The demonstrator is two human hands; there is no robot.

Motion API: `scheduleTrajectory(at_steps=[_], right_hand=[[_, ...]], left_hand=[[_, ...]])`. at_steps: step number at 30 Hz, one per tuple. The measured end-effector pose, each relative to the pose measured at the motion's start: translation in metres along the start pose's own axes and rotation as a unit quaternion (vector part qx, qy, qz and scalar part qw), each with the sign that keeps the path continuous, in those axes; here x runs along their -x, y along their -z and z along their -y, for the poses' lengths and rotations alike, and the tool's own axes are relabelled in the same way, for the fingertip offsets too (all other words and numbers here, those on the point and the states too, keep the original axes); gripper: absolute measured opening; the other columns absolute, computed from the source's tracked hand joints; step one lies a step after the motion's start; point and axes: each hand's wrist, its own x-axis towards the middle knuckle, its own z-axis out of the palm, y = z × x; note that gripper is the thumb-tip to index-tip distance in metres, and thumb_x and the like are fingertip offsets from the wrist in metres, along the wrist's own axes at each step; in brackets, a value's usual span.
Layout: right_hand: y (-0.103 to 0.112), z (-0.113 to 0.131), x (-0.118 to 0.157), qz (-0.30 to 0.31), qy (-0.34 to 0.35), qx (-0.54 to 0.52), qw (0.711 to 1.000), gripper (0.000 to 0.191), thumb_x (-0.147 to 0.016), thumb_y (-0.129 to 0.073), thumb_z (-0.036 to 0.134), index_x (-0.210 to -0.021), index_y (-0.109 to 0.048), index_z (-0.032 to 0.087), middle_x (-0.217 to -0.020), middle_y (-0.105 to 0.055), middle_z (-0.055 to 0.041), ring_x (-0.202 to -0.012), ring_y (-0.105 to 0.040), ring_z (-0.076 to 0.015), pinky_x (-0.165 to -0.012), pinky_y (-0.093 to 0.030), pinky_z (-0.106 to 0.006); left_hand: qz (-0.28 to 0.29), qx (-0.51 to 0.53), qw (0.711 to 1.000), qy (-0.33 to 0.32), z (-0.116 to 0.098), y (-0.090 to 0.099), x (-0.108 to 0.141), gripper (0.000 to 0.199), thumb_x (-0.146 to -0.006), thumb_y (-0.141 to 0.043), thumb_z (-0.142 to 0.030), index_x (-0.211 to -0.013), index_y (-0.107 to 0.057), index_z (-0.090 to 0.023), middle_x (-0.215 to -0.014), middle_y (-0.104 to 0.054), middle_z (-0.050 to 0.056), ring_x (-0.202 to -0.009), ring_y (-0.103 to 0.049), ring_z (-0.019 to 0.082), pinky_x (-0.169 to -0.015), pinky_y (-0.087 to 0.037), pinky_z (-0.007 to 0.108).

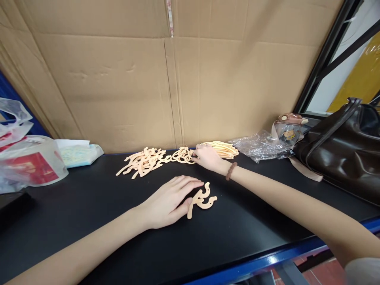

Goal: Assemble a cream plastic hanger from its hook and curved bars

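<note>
My left hand (172, 202) rests on the black table, fingers stretched and thumb apart from the index finger. Its thumb touches a small pale wooden-looking assembly: a straight strip (193, 204) with two curved hook-like pieces (208, 203) at its right. Farther back, my right hand (210, 158) bends over a small pile of curved pale pieces (181, 155), thumb and fingertips closed at a curved piece on its right edge. A stack of straight pale strips (224, 149) lies just behind that hand. To the left is a heap of similar assembled-looking pieces (144, 161).
A cardboard sheet (118, 91) stands behind the table. At left are a plastic bag (32, 158) and a tissue pack (78, 153). Clear plastic wrap (261, 146), a transparent bottle (287, 130) and a dark brown bag (341, 146) are at right. The table's blue edge (267, 261) runs in front.
</note>
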Motion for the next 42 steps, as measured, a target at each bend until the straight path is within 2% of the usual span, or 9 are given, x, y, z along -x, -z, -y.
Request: scheduleTrajectory(at_steps=[5, 9, 12, 16, 22, 26, 30, 38, 42], right_hand=[[0.002, 0.005, -0.007, 0.019, -0.006, 0.008, 1.0, 0.025, -0.092, -0.049, 0.02, -0.079, -0.069, 0.012, -0.083, -0.07, -0.0125, -0.08, -0.063, -0.0227, -0.075, -0.036, -0.033], [0.016, 0.005, 0.0, -0.007, -0.004, 0.004, 1.0, 0.025, -0.093, -0.046, 0.017, -0.078, -0.065, 0.013, -0.083, -0.07, -0.01, -0.078, -0.061, -0.0207, -0.074, -0.032, -0.033], [0.033, 0.006, 0.02, -0.023, 0.012, 0.0, 1.0, 0.025, -0.096, -0.044, 0.021, -0.082, -0.064, 0.015, -0.086, -0.069, -0.0078, -0.079, -0.059, -0.0193, -0.075, -0.031, -0.032], [0.043, 0.009, 0.059, -0.05, 0.105, 0.016, 0.993, 0.027, -0.098, -0.041, 0.021, -0.085, -0.064, 0.015, -0.086, -0.068, -0.0081, -0.084, -0.057, -0.0213, -0.08, -0.03, -0.034], [0.032, 0.001, 0.086, -0.028, 0.132, -0.123, 0.983, 0.02, -0.097, -0.049, 0.027, -0.088, -0.065, 0.019, -0.08, -0.066, -0.0017, -0.08, -0.056, -0.0168, -0.078, -0.032, -0.031], [0.032, -0.002, 0.085, -0.028, 0.144, -0.173, 0.974, 0.018, -0.097, -0.05, 0.028, -0.09, -0.064, 0.019, -0.083, -0.065, -0.0017, -0.078, -0.054, -0.0157, -0.078, -0.035, -0.029], [0.037, 0.0, 0.085, -0.016, 0.165, -0.191, 0.967, 0.019, -0.097, -0.049, 0.027, -0.088, -0.064, 0.019, -0.081, -0.064, -0.0015, -0.077, -0.054, -0.0154, -0.079, -0.037, -0.029], [0.034, -0.004, 0.085, -0.008, 0.149, -0.189, 0.971, 0.018, -0.096, -0.051, 0.026, -0.088, -0.066, 0.02, -0.079, -0.064, -0.001, -0.076, -0.053, -0.0161, -0.075, -0.039, -0.029], [0.03, -0.007, 0.085, 0.001, 0.142, -0.208, 0.968, 0.017, -0.096, -0.052, 0.026, -0.092, -0.067, 0.021, -0.081, -0.066, -0.0007, -0.078, -0.054, -0.0161, -0.077, -0.04, -0.03]], left_hand=[[-0.064, -0.016, 0.995, 0.077, 0.006, -0.005, -0.001, 0.035, -0.099, -0.032, -0.03, -0.128, -0.049, -0.021, -0.127, -0.057, 0.008, -0.117, -0.052, 0.024, -0.104, -0.039, 0.044], [-0.131, 0.03, 0.979, 0.152, 0.012, -0.009, -0.001, 0.032, -0.1, -0.032, -0.035, -0.124, -0.05, -0.024, -0.124, -0.058, 0.007, -0.117, -0.052, 0.024, -0.102, -0.041, 0.045], [-0.194, 0.099, 0.955, 0.203, 0.019, -0.012, -0.003, 0.033, -0.098, -0.036, -0.039, -0.126, -0.046, -0.024, -0.13, -0.054, 0.007, -0.121, -0.05, 0.023, -0.104, -0.04, 0.046], [-0.243, 0.169, 0.927, 0.231, 0.026, -0.013, -0.005, 0.045, -0.094, -0.045, -0.043, -0.134, -0.035, -0.026, -0.136, -0.049, 0.008, -0.118, -0.053, 0.022, -0.1, -0.045, 0.043], [-0.164, 0.103, 0.965, 0.177, 0.024, -0.014, -0.004, 0.03, -0.093, -0.051, -0.04, -0.12, -0.051, -0.028, -0.106, -0.061, 0.002, -0.103, -0.058, 0.021, -0.091, -0.048, 0.04], [-0.165, 0.02, 0.973, 0.161, 0.022, -0.013, -0.003, 0.028, -0.094, -0.048, -0.039, -0.119, -0.056, -0.032, -0.112, -0.057, 0.003, -0.107, -0.056, 0.022, -0.09, -0.048, 0.037], [-0.174, 0.013, 0.971, 0.165, 0.022, -0.011, -0.002, 0.029, -0.095, -0.046, -0.041, -0.12, -0.058, -0.033, -0.115, -0.055, 0.003, -0.105, -0.056, 0.021, -0.086, -0.049, 0.035], [-0.143, 0.004, 0.978, 0.153, 0.019, -0.012, -0.003, 0.029, -0.09, -0.055, -0.043, -0.115, -0.058, -0.029, -0.106, -0.06, 0.002, -0.097, -0.058, 0.021, -0.082, -0.048, 0.034], [-0.125, -0.013, 0.981, 0.147, 0.017, -0.011, -0.005, 0.02, -0.092, -0.051, -0.042, -0.1, -0.062, -0.027, -0.095, -0.064, 0.0, -0.092, -0.058, 0.021, -0.079, -0.047, 0.034]])
